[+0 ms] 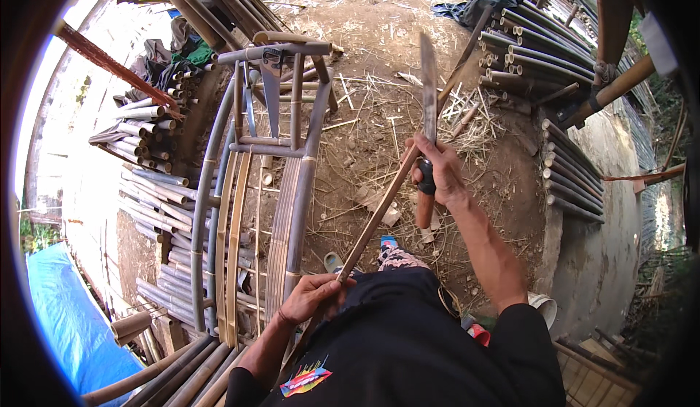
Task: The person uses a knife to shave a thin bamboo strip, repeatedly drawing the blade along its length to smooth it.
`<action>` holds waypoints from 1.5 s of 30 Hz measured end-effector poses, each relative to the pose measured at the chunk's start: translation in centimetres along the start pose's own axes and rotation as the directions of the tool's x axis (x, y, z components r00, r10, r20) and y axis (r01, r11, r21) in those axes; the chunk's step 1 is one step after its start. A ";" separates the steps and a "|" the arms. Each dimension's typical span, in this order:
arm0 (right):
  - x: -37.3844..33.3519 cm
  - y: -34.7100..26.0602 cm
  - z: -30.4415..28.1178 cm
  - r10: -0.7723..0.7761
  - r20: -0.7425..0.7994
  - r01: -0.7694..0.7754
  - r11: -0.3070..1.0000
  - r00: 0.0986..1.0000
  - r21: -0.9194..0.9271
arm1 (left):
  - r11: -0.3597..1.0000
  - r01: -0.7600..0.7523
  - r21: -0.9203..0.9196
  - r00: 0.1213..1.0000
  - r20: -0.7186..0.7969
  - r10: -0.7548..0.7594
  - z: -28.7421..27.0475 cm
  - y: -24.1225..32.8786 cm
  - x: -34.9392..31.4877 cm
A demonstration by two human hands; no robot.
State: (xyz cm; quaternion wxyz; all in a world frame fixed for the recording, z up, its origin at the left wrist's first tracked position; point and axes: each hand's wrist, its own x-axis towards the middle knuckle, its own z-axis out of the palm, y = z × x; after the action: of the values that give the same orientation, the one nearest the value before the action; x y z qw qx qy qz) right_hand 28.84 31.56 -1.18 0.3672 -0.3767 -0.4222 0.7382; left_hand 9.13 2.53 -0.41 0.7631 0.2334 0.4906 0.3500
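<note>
In front of my body, a long, narrow bamboo strip [379, 216] runs diagonally from lower left to upper right. My left hand [313, 298] is closed around its lower part near my waist. Farther up, my right hand [445, 172] grips a long knife [429, 90] with a wooden handle and a dark collar. Its blade points away from me and crosses close to the strip, which passes right beside the right hand's fingers. Whether those fingers also touch the strip is hard to make out. A bamboo frame [312, 134] with slats stands to the left.
Two handsaws [272, 97] hang on the frame's far end. Bamboo poles lie stacked at the left [142, 141] and the right [539, 53]. Pale shavings [456, 112] litter the dirt floor ahead. A blue tarp [73, 327] covers the lower left.
</note>
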 end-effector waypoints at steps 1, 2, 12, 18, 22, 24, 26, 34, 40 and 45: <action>0.3 0.6 0.3 -0.037 -0.025 0.036 0.999 0.999 -0.027 | 0.999 -0.012 -0.032 0.999 0.039 0.014 -0.1 0.0 0.2; 0.3 0.8 0.5 -0.045 -0.057 0.041 0.997 0.997 -0.070 | 0.998 -0.023 -0.064 0.997 0.078 0.028 0.0 0.1 0.7; -2.8 2.9 1.4 -0.262 0.399 0.431 0.073 0.879 -0.900 | 0.868 -0.332 0.369 0.814 -0.353 0.462 1.4 7.0 10.6; -0.4 1.2 -0.9 -0.207 0.265 0.304 0.186 0.942 -0.934 | 0.775 -0.208 0.596 0.732 -0.431 0.528 3.0 5.3 8.3; -2.8 3.5 0.1 -0.262 0.508 0.540 0.062 0.820 -0.839 | 0.818 -0.207 0.537 0.761 -0.438 0.480 2.9 4.7 7.8; -0.7 2.9 -1.4 -0.248 0.398 0.418 0.032 0.883 -0.908 | 0.779 -0.182 0.600 0.756 -0.421 0.500 3.2 4.8 6.6; 1.5 1.4 -4.1 -0.237 0.165 0.182 0.050 0.957 -0.982 | 0.783 -0.158 0.601 0.775 -0.416 0.476 3.5 3.5 5.4; 4.9 -1.9 -10.3 -0.338 0.048 0.063 0.031 0.940 -0.998 | 0.815 -0.123 0.567 0.839 -0.378 0.390 0.9 -2.6 -0.4; 7.0 -2.9 -14.1 -0.365 0.017 0.005 -0.033 0.931 -0.999 | 0.811 -0.089 0.578 0.813 -0.428 0.395 -1.9 -7.6 -4.7; 7.3 -5.1 -15.2 -0.331 -0.150 -0.129 0.084 0.932 -0.988 | 0.750 -0.087 0.656 0.788 -0.415 0.454 -4.0 -11.5 -9.0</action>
State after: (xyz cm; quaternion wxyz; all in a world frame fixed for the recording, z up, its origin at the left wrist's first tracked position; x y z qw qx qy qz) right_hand 39.88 44.97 -3.80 0.1339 -0.6133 -0.7630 0.1542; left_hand 6.49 -11.70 -4.84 0.4104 0.4252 0.7325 0.3381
